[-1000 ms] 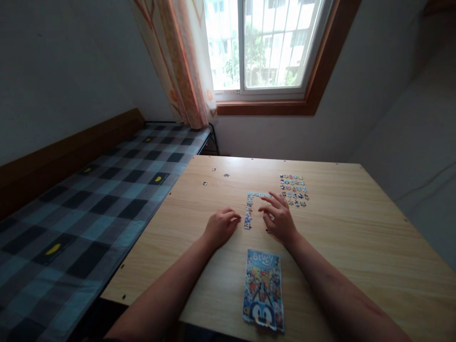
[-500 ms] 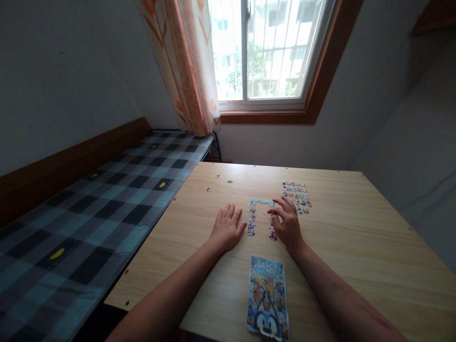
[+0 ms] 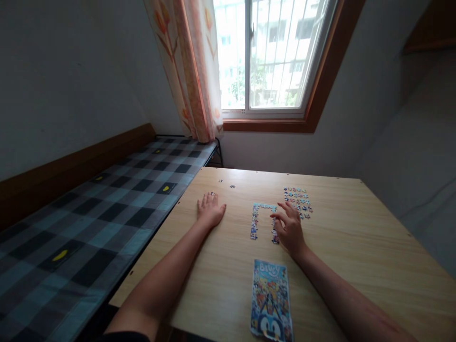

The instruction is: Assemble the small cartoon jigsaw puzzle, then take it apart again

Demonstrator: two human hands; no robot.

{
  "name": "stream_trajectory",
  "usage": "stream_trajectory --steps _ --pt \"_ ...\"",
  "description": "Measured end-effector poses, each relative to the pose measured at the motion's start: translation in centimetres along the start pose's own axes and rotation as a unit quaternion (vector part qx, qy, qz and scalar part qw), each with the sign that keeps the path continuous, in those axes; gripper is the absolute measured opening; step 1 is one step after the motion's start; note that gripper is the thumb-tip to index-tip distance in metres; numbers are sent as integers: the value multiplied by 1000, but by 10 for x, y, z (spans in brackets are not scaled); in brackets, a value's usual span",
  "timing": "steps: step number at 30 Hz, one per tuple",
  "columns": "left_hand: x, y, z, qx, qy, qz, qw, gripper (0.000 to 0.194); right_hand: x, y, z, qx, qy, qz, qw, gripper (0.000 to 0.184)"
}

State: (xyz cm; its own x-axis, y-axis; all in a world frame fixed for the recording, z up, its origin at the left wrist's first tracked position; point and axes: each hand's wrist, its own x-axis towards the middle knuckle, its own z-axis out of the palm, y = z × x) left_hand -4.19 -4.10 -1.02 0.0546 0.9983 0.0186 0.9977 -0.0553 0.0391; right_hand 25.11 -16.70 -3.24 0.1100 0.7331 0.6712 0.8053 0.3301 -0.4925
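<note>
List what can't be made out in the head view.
Head view:
Puzzle border's right side: partly covered by the right hand.
Nearest loose piece: partly hidden by the left hand.
Rowed pieces: pictures too small.
Window: top cut off by the upper edge.

chkd blk/grey mattress [image 3: 117, 213], orange-flowered curtain [image 3: 194, 71], tan table [image 3: 356, 247], multicol. puzzle [image 3: 254, 222]

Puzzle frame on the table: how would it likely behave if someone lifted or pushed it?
The puzzle frame would probably sag or separate if lifted, being narrow strips of small joined pieces. It's likely light, looking slim beside the right hand. Pushed, it should slide rather than roll, lying flat on the table.
</note>
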Motion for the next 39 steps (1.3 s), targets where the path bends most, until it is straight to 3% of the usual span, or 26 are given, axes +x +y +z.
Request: stream_trajectory --steps 7,12,20,27,32,39 --pt "32 -36 2 -27 54 -57 997 72 -19 5 -18 -28 -39 -7 999 24" --pt "47 -45 3 -51 117 9 992 46 -28 4 -29 -40 -42 9 998 26" --pt "46 -47 -3 -78 142 56 985 25 -24 3 -26 -48 -48 36 997 27" --pt "47 -49 -2 -78 146 63 984 25 -23 4 -25 -36 -46 31 998 26" --pt "52 -42 0 -66 142 54 986 38 -23 5 -24 -22 -37 30 999 26" --pt "97 -19 -3 -49 103 20 993 49 -22 6 -22 -10 -20 22 999 25"
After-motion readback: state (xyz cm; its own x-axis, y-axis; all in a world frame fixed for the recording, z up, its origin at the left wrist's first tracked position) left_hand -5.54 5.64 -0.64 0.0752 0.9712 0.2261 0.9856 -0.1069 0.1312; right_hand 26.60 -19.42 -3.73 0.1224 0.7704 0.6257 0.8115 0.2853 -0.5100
